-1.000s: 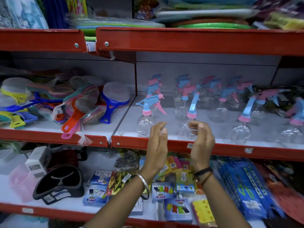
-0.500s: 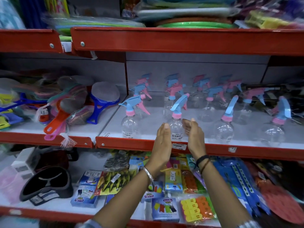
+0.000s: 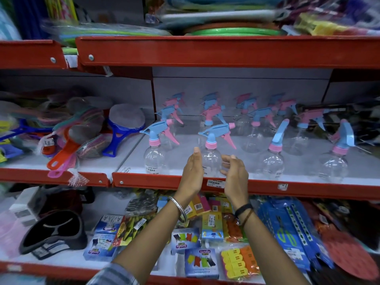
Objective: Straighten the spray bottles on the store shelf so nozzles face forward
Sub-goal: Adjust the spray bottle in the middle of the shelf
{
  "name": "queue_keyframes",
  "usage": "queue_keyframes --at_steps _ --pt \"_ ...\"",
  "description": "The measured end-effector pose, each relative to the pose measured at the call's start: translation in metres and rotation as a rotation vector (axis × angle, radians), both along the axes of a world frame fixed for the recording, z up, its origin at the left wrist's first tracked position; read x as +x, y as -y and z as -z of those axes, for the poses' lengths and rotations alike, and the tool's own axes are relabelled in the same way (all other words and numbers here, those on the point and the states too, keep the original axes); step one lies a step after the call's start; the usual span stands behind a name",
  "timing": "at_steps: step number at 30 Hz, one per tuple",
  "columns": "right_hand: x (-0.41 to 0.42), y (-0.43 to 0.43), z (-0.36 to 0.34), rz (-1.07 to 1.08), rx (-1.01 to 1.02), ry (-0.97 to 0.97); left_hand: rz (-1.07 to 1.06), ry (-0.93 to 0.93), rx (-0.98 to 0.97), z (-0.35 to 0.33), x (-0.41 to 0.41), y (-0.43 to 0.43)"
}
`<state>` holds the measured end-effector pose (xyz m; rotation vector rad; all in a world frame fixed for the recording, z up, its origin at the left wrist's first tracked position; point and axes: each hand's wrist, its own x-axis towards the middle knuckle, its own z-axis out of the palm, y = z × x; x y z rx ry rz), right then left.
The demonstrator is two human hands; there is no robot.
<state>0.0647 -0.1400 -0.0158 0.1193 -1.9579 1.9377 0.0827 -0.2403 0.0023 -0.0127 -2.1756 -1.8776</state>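
Clear spray bottles with blue and pink trigger heads stand in rows on the red-edged middle shelf (image 3: 267, 185). My left hand (image 3: 192, 173) and my right hand (image 3: 235, 175) flank the second front bottle (image 3: 211, 159), fingers loose at its sides; a firm grip is not evident. Its blue head lies side-on, pink tip to the right. The leftmost front bottle (image 3: 153, 159) is side-on too. The third front bottle (image 3: 271, 163) and the fourth (image 3: 334, 165) show their heads lengthwise, slanting up to the right. Several more bottles (image 3: 211, 116) stand behind, heads mixed.
Coloured scrubbers and brushes (image 3: 67, 136) are piled on the shelf to the left. Packets of clips (image 3: 201, 262) and blue packs (image 3: 287, 229) fill the shelf below my wrists. Another red shelf (image 3: 226, 52) hangs close above the bottles.
The head of the bottle between my hands has turned from lengthwise to side-on. My hands stayed on either side of it. The view has shifted slightly.
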Motion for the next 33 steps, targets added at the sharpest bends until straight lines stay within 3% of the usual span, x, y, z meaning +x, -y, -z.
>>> queue_keyframes --at_steps 8,13,15,18,21,27,33 --pt "0.003 0.003 0.004 0.026 0.03 -0.038 -0.035 -0.022 -0.016 0.0 0.002 0.0" --pt "0.02 -0.023 0.0 0.147 0.006 -0.25 -0.251 -0.277 -0.006 0.015 0.02 -0.024" --pt "0.022 -0.046 -0.003 0.222 -0.012 -0.355 -0.223 -0.358 -0.023 0.022 0.028 -0.04" --pt "0.012 -0.086 -0.008 0.345 -0.037 -0.411 -0.065 -0.33 -0.052 0.023 0.029 -0.069" --pt "-0.008 -0.121 -0.012 0.332 -0.062 -0.279 0.065 -0.233 -0.092 0.016 0.021 -0.099" --pt "-0.04 -0.149 -0.01 -0.024 0.067 0.159 0.156 -0.072 -0.082 0.012 0.011 -0.14" --pt "-0.033 -0.16 -0.015 -0.084 0.017 0.19 0.1 -0.025 -0.083 0.01 0.008 -0.157"
